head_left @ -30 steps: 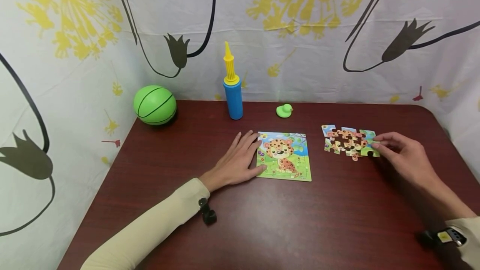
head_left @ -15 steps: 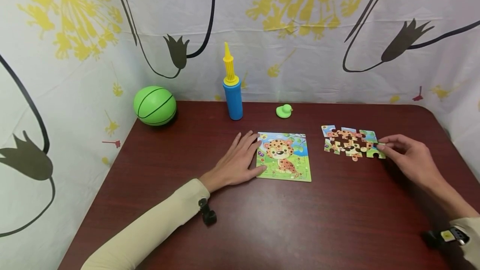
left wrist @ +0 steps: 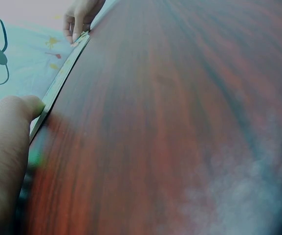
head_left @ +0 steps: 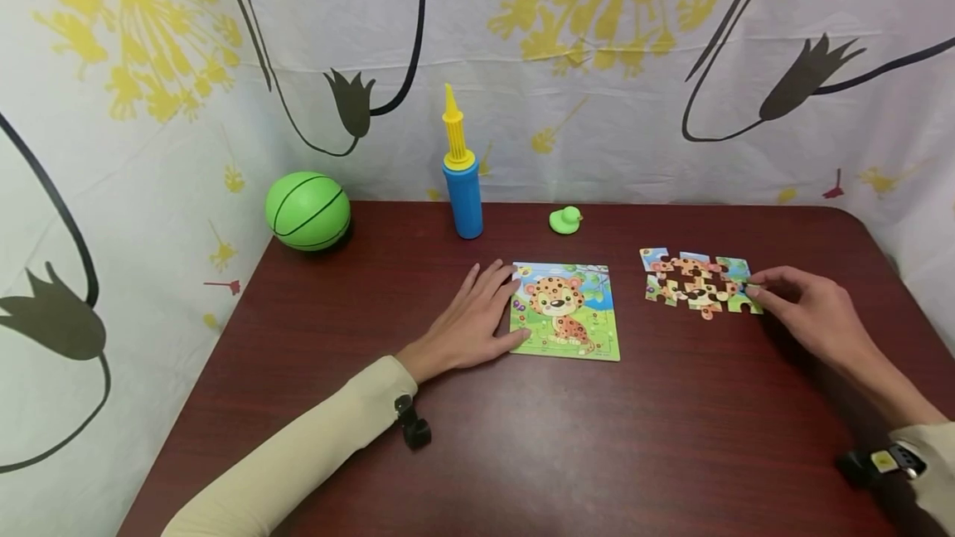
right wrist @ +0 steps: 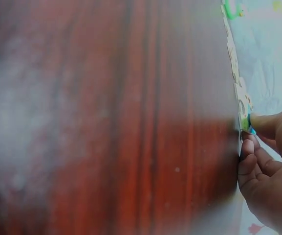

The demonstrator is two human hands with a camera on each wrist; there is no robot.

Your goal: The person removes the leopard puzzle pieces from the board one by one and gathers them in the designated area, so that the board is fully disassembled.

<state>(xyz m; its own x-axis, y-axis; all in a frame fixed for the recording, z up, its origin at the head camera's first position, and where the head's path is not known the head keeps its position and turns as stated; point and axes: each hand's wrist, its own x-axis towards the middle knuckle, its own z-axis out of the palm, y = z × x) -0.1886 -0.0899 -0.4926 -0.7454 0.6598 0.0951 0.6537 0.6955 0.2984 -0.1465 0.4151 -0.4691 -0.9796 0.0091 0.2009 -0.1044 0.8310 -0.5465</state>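
My left hand [head_left: 470,321] rests with straight fingers on the left edge of a square puzzle board [head_left: 570,313] that pictures a spotted leopard cub. To the right, several loose jigsaw pieces [head_left: 694,268] lie fitted or bunched together, with gaps between some of them. At the right end of this group, my right hand [head_left: 816,313] pinches a green puzzle piece [head_left: 739,303] between thumb and fingertips. The right wrist view shows the same pinch from the side, at a piece's edge [right wrist: 245,122]. Part of the held piece is hidden behind the fingers.
On the dark red-brown table [head_left: 559,446], a green ball [head_left: 308,211] sits at the back left corner. A blue and yellow hand pump [head_left: 466,197] stands upright beside a small green rubber duck [head_left: 565,220]. Patterned cloth [head_left: 597,139] hangs behind the table.
My right hand has drawn the green puzzle piece a little to the right, then shifted it slightly back left toward the other pieces. The left hand stays put on the board.
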